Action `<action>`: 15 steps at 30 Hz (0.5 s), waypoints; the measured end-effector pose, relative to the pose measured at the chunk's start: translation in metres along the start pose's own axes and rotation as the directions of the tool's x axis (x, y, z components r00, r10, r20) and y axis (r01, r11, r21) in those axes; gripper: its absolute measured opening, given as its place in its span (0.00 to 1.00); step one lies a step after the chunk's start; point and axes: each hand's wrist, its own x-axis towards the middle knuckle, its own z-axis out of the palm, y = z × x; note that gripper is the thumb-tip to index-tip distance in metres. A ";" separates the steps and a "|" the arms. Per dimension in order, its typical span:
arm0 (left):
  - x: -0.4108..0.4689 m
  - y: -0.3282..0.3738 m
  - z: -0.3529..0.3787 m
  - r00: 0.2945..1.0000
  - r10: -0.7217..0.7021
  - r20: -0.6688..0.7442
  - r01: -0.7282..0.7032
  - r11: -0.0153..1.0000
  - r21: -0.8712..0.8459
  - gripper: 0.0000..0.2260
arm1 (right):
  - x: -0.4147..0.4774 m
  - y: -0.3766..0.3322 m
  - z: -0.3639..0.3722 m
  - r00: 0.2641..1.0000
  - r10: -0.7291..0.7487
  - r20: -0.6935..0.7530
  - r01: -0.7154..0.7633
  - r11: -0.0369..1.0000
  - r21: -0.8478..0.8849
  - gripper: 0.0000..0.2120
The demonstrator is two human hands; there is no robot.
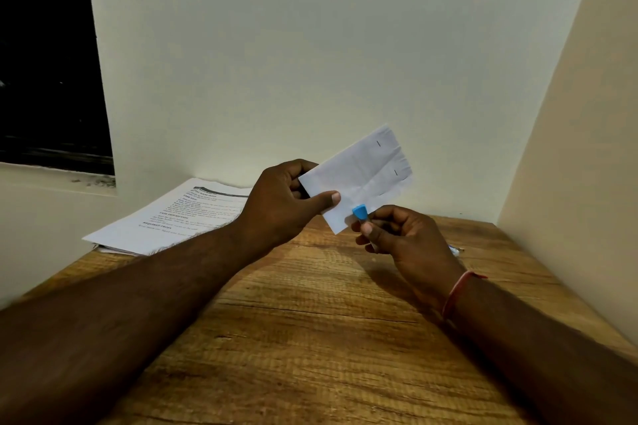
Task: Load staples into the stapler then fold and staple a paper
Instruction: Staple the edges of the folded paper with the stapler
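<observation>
My left hand [288,202] pinches the left end of a folded white paper [362,176] and holds it up above the wooden table [310,321]. Two staples show near the paper's right edge. My right hand [400,235] is closed around a small blue stapler [360,211]; only its blue tip shows, right at the paper's lower edge. The rest of the stapler is hidden in my fist.
A stack of printed sheets [172,214] lies at the table's back left, against the wall. A small whitish object [456,249] lies on the table behind my right hand. White walls close in at the back and right; a dark window is at upper left.
</observation>
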 end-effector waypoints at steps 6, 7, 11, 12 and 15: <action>0.000 0.001 -0.001 1.000 0.004 -0.001 -0.004 1.000 0.025 0.17 | -0.002 -0.004 0.001 1.000 -0.010 -0.023 0.011 0.999 0.044 0.14; 0.000 0.001 -0.001 1.000 0.006 0.001 -0.006 1.000 0.026 0.17 | -0.003 -0.004 0.001 1.000 -0.007 -0.023 0.008 0.999 0.043 0.13; 0.000 0.002 -0.001 1.000 0.005 0.001 -0.005 1.000 0.014 0.16 | -0.004 -0.007 0.000 1.000 -0.010 -0.013 0.010 1.000 0.026 0.12; 0.000 0.002 -0.001 1.000 0.004 -0.001 -0.004 1.000 0.011 0.16 | -0.004 -0.007 0.000 1.000 -0.014 -0.013 0.014 1.000 0.026 0.11; 0.000 0.002 -0.001 1.000 0.002 -0.003 -0.001 1.000 0.017 0.17 | -0.004 -0.007 0.000 0.999 -0.023 -0.027 0.023 1.000 0.017 0.10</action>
